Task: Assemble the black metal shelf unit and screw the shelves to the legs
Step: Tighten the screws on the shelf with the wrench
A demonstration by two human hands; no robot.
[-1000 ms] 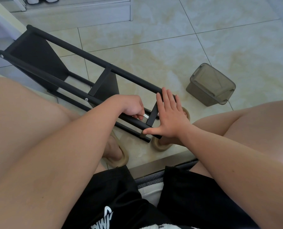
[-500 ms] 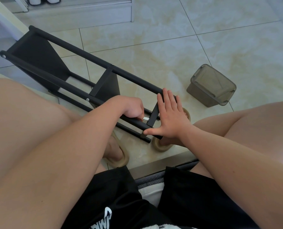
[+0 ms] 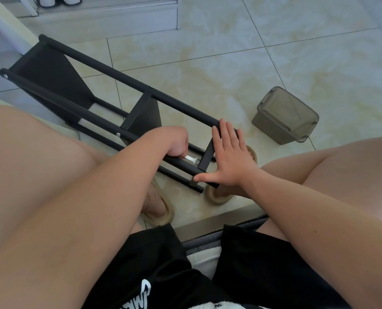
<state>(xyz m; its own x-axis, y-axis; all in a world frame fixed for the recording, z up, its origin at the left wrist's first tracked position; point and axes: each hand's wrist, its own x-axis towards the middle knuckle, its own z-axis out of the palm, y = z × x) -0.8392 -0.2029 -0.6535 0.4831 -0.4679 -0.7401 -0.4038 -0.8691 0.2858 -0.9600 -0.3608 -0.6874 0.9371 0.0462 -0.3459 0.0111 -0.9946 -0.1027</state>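
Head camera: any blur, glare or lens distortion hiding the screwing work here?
Head view: soft even light, no harsh glare on floor tiles; wide-angle slightly bends grout lines near edges; left hand, right hand and shelf unit sharp; white tool in the left hand small, partly hidden.

The black metal shelf unit (image 3: 110, 70) across the middle of the frame has round tube legs with a smooth, matt coat. Its flat black shelf panel (image 3: 52, 81) at upper left is equally dull. The small white-shafted tool (image 3: 191, 158) at centre looks like smooth plastic. The translucent grey plastic lidded box (image 3: 283, 117) at right is slightly frosted. The cream marbled floor tiles (image 3: 252, 70) are glossy. The beige slippers (image 3: 161, 216) look rubbery and matt, and the black shorts (image 3: 154, 264) below are cloth.
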